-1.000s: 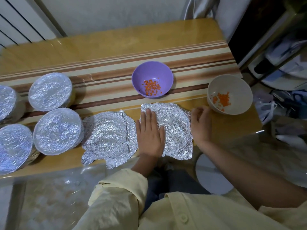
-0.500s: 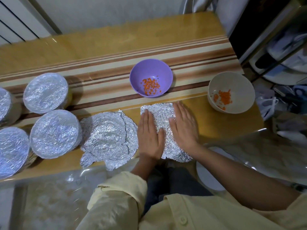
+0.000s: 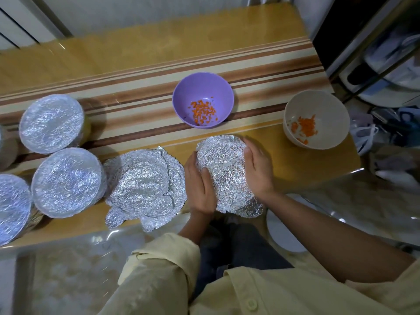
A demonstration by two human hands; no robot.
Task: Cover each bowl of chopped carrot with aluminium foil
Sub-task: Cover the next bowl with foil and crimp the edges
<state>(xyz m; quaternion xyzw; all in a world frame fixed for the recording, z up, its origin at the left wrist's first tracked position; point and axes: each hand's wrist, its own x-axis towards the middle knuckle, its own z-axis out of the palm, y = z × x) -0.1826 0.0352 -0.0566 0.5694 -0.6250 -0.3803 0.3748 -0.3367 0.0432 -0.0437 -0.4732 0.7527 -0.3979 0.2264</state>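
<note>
**Foil sheet taken up for the next open bowl**

Both hands hold one crumpled foil sheet point(image 3: 227, 176) at the tabletop's point(image 3: 159, 53) near edge. The left hand point(image 3: 200, 185) pinches its left side with the thumb on top. The right hand point(image 3: 258, 169) curls its fingers over the right side. I cannot tell whether the sheet has left the surface.

Gripping opposite edges probably keeps the thin sheet spread for laying over a rim. The purple bowl point(image 3: 202, 98) of chopped carrot point(image 3: 203, 111) stands uncovered just beyond the sheet, so it is likely the next target. The beige bowl point(image 3: 316, 119) is open at the right.

A second foil sheet point(image 3: 145, 187) lies just left of the hands, presumably for the other bowl. The foil-covered bowls point(image 3: 66, 181) sit at the far left.
</note>
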